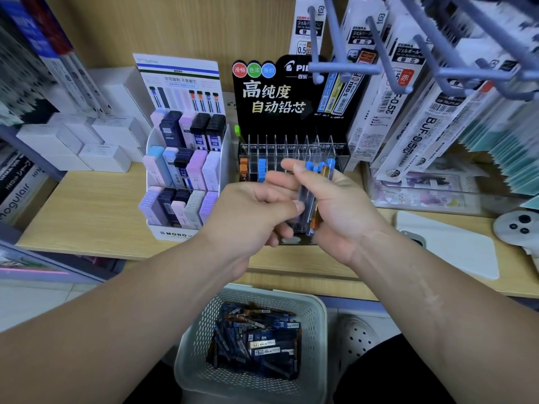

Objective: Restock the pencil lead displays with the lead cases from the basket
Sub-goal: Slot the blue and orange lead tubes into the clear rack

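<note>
Fingers [287, 166] of the right hand [341, 211] curl round a bundle of lead cases [316, 196] before the black display [271, 112], the left hand [250, 214] pinching the bundle too, above the basket [319, 316].

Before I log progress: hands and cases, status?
Right hand grips lead cases. Left hand pinches one of them. Basket holds more. Nothing blocking Pilot display.
</note>
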